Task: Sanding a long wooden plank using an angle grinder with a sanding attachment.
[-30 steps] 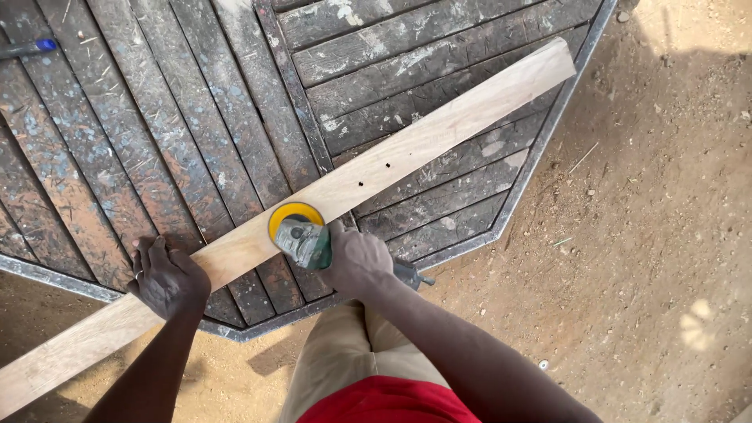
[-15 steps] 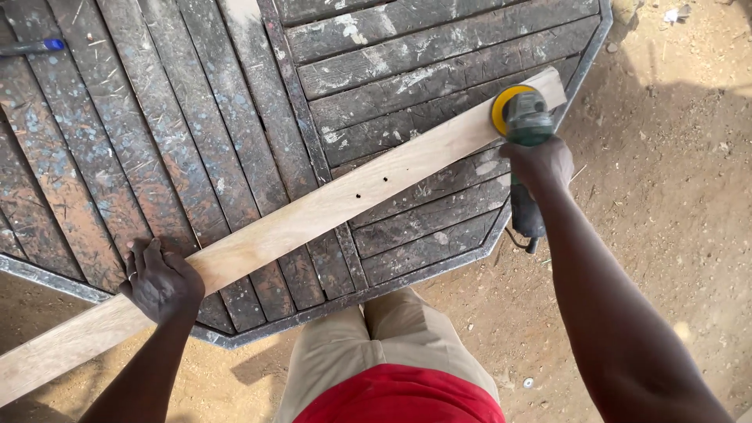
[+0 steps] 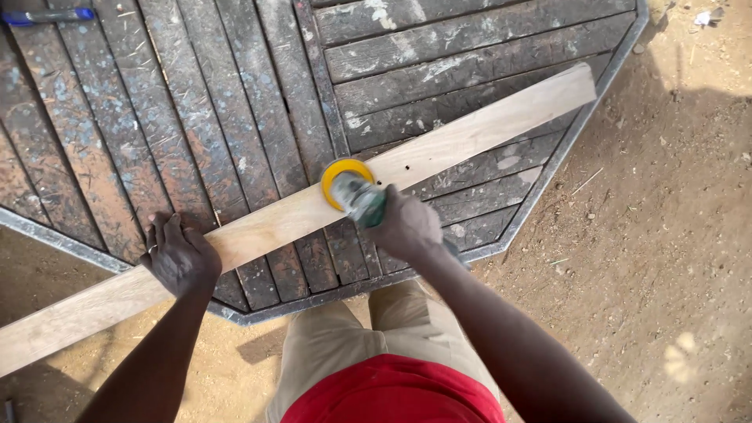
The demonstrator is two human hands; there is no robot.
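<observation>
Slatted table (image 3: 235, 94) carries plank (image 3: 470, 133) diagonally, lower-left to upper-right; sander (image 3: 352, 188) mid-length.

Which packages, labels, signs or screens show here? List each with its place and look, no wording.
None can be made out in this view: no package, sign or screen.
Sander: green body, yellow round disc, on the plank, in the right hand; any label is too small to tell.
Left hand: pressed on the plank, bare wood with no markings.
Table: dark worn slats, metal rim, no sign.
</observation>
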